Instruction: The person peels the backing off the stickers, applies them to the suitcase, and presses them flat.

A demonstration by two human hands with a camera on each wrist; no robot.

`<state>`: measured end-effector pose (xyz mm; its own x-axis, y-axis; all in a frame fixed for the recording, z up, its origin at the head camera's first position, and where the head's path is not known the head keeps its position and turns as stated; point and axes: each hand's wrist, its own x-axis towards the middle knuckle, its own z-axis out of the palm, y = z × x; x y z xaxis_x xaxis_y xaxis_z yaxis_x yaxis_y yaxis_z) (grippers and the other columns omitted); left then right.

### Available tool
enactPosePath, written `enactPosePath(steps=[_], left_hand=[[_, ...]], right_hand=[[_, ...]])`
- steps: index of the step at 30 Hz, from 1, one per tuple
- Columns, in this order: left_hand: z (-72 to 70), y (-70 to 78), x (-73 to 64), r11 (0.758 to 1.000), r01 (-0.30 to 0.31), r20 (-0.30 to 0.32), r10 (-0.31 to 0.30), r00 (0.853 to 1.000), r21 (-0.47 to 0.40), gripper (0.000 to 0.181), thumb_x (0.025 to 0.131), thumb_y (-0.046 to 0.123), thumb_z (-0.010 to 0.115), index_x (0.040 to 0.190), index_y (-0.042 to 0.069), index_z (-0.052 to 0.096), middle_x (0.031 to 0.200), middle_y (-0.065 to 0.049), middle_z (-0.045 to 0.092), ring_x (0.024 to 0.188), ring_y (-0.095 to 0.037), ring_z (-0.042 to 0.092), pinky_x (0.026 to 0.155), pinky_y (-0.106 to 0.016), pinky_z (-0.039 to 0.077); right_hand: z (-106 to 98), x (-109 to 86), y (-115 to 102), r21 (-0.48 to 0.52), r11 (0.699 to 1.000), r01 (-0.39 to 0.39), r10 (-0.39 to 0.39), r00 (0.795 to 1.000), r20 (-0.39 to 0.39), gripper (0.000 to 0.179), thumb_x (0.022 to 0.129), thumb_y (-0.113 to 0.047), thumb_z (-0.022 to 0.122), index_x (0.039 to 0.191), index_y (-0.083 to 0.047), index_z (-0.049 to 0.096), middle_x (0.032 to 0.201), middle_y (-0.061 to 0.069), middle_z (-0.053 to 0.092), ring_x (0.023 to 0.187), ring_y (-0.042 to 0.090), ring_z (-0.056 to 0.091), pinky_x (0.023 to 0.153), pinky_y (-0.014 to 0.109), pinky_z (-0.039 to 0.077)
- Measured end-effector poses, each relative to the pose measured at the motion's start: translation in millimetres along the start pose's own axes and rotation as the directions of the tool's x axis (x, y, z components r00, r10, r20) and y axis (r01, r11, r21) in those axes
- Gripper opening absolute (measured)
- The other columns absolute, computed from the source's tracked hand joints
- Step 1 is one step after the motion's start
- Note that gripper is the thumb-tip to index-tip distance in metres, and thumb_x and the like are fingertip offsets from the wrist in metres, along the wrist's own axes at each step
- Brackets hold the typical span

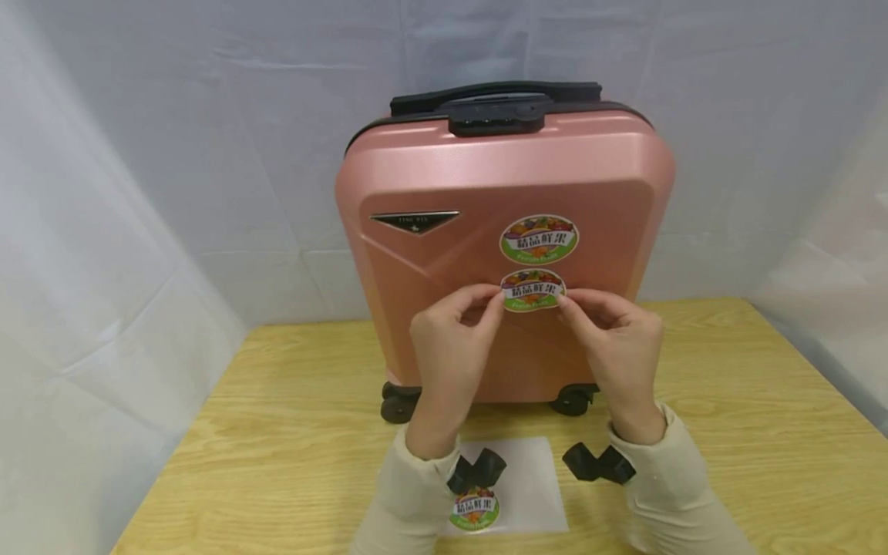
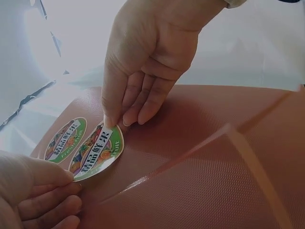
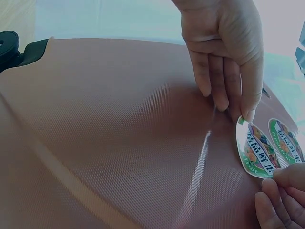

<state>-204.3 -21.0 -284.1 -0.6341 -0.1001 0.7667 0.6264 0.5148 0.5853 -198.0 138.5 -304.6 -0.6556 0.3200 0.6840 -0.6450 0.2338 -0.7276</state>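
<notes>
Both hands hold one oval fruit sticker (image 1: 533,290) by its two ends, close against the front of a pink suitcase (image 1: 416,308). My left hand (image 1: 454,339) pinches its left end between thumb and forefinger. At the other end, my right hand (image 1: 617,339) pinches it the same way. In the left wrist view the held sticker (image 2: 98,151) bows slightly, its lower edge lifted from the ribbed shell. Just above it, a matching sticker (image 1: 539,240) lies flat on the suitcase. The right wrist view shows the held sticker's (image 3: 257,150) printed side facing outward.
The suitcase stands upright on a wooden table (image 1: 291,432), its black handle (image 1: 496,94) on top and black wheels (image 1: 398,405) below. A white backing sheet (image 1: 530,486) with another fruit sticker (image 1: 475,510) lies in front, partly under the left sleeve. White cloth (image 1: 277,154) hangs behind.
</notes>
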Motion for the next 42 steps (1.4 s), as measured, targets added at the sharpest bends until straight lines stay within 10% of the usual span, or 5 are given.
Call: enactPosePath(steps=[9,42], left_hand=[[-0.2,3.1,0.5,0.980,-0.063,-0.027,0.069,0.997,0.187,0.010,0.083,0.021,0.071,0.081,0.011,0.074,0.071,0.003,0.070,0.059,-0.006,0.062,0.056,-0.021,0.049],[-4.0,3.9,2.3,0.993,0.032,0.026,-0.035,0.999,0.112,0.010,0.082,0.021,0.073,0.081,0.011,0.076,0.072,0.002,0.072,0.055,-0.005,0.062,0.051,-0.018,0.048]], right_hand=[[0.5,-0.3,-0.1,-0.008,1.000,0.006,-0.006,1.000,-0.004,0.009,0.078,-0.004,0.075,0.085,0.003,0.074,0.075,0.003,0.071,0.066,0.007,0.067,0.061,0.019,0.053],[-6.0,5.6,-9.8,-0.009,0.989,-0.149,0.149,0.987,0.064,0.013,0.081,-0.010,0.073,0.085,0.003,0.073,0.071,0.000,0.071,0.062,0.011,0.067,0.061,0.022,0.054]])
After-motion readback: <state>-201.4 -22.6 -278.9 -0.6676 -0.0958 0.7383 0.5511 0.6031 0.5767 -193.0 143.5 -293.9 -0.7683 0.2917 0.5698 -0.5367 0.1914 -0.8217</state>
